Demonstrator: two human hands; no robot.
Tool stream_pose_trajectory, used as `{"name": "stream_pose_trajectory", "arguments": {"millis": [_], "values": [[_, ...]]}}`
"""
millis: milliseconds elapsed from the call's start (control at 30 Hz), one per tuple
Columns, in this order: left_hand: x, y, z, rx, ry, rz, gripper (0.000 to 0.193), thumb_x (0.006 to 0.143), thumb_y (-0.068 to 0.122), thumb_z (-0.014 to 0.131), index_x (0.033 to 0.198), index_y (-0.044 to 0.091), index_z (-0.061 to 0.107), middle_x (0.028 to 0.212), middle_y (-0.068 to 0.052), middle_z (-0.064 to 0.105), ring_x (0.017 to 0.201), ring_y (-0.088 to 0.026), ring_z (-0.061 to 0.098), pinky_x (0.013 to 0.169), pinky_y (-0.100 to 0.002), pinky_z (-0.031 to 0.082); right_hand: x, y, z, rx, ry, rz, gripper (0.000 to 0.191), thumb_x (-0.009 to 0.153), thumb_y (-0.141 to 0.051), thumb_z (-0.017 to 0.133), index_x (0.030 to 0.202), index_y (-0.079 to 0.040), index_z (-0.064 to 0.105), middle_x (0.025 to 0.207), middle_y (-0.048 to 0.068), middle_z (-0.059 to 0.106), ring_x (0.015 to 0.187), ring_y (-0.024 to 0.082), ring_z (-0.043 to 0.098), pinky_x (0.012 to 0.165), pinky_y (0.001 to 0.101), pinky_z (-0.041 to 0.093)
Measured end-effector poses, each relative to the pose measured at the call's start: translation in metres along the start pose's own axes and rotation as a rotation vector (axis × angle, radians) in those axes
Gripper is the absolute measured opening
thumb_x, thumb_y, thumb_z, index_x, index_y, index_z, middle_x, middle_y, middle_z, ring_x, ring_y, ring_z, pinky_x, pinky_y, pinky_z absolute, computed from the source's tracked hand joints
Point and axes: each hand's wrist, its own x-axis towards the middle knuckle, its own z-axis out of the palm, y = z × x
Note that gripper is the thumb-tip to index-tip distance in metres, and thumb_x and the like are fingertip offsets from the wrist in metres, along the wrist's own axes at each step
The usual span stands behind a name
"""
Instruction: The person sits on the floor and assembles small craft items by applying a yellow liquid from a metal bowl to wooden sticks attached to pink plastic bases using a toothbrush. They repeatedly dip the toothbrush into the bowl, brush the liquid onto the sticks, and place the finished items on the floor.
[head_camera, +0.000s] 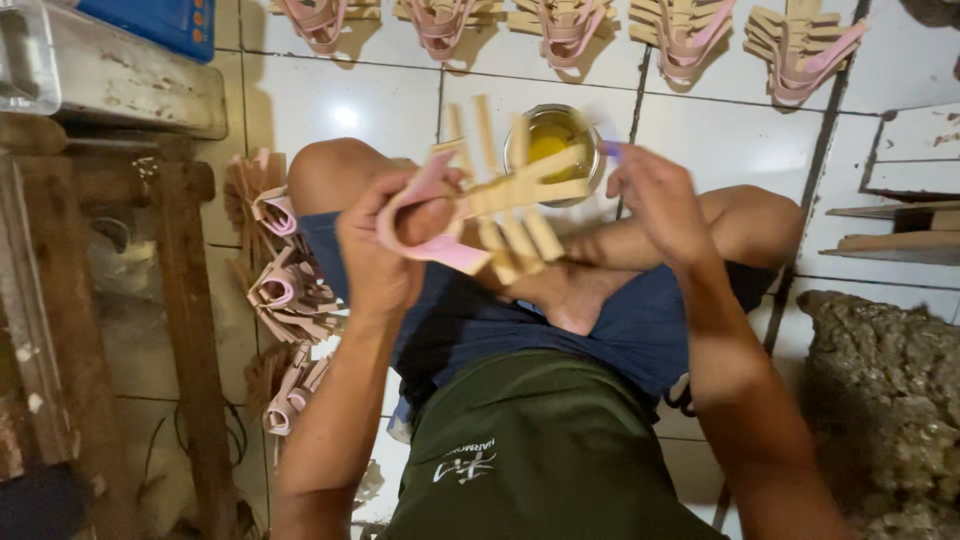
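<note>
A pink and tan strap piece (470, 215), made of a looped pink band with tan strips fanning out from it, is held up over the person's lap, above the crossed legs and just in front of a small metal tin (553, 150). The left hand (385, 250) is closed around the pink loop, fingers wrapped over it and the thumb pressing on the band. The right hand (655, 200) is raised just beside the tan strips, its fingers pinched on a thin purple-handled tool (611, 149) whose tip reaches toward the tin; how much of the tool lies in the fist is hidden.

The tin stands on the white tiled floor (340, 100) beyond the knees and holds yellow glue (549, 143).

Along the far edge of the floor, a row of like strap pieces (560, 25) lies side by side. At the person's left, near the left knee, a pile of further strap pieces (285, 290) rests on the tiles beside a worn wooden frame (185, 300). At the right edge, a rough grey mound (885, 400) sits near some wooden slats (900, 240).
</note>
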Motion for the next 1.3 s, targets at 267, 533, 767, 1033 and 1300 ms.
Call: {"name": "stream_pose_trajectory", "arguments": {"millis": [267, 533, 767, 1033, 1300], "values": [[-0.008, 0.019, -0.015, -0.193, -0.07, -0.052, 0.037, 0.093, 0.013, 0.08, 0.122, -0.005, 0.066, 0.11, -0.014, 0.07, 0.106, -0.028, 0.071, 0.098, -0.041, 0.06, 0.034, 0.003, 0.043, -1.095, -0.059, -0.395, 0.015, 0.101, -0.019, 0.065, 0.107, -0.009, 0.075, 0.094, 0.021, 0.067, 0.079, 0.042, 0.066, 0.067, 0.052, 0.052], [-0.006, 0.023, -0.024, -0.198, -0.034, -0.139, 0.039, 0.103, 0.019, 0.078, 0.127, -0.009, 0.063, 0.104, -0.014, 0.066, 0.092, -0.018, 0.065, 0.08, -0.027, 0.055, 0.005, 0.004, -0.007, -1.061, -0.056, -0.512, 0.025, 0.093, -0.012, 0.065, 0.115, -0.006, 0.075, 0.087, 0.02, 0.067, 0.076, 0.041, 0.067, 0.061, 0.0507, 0.052], [0.014, 0.029, 0.012, 0.004, -0.015, -0.236, 0.04, 0.094, 0.017, 0.074, 0.124, -0.006, 0.062, 0.102, -0.01, 0.071, 0.084, -0.016, 0.071, 0.074, -0.03, 0.063, -0.067, -0.062, -0.077, -0.759, 0.393, -0.461, 0.017, 0.109, 0.002, 0.063, 0.122, 0.006, 0.073, 0.094, 0.015, 0.068, 0.08, 0.023, 0.064, 0.072, 0.032, 0.05], [0.015, 0.037, 0.075, 0.095, -0.38, -0.239, 0.033, 0.103, 0.012, 0.069, 0.129, -0.008, 0.067, 0.088, -0.003, 0.069, 0.075, -0.007, 0.063, 0.066, -0.022, 0.051, -0.095, -0.1, 0.001, -0.295, 0.29, -0.68, 0.023, 0.102, 0.006, 0.064, 0.124, 0.003, 0.071, 0.086, 0.01, 0.065, 0.077, 0.014, 0.061, 0.068, 0.0228, 0.046], [0.014, 0.043, 0.081, 0.036, -0.302, -0.248, 0.037, 0.102, 0.016, 0.069, 0.129, -0.009, 0.067, 0.087, -0.002, 0.069, 0.073, -0.006, 0.062, 0.064, -0.021, 0.051, -0.081, -0.12, 0.025, -0.264, 0.287, -0.503, 0.025, 0.098, 0.009, 0.065, 0.122, 0.007, 0.072, 0.089, 0.006, 0.063, 0.081, 0.012, 0.059, 0.072, 0.0228, 0.045]]}}
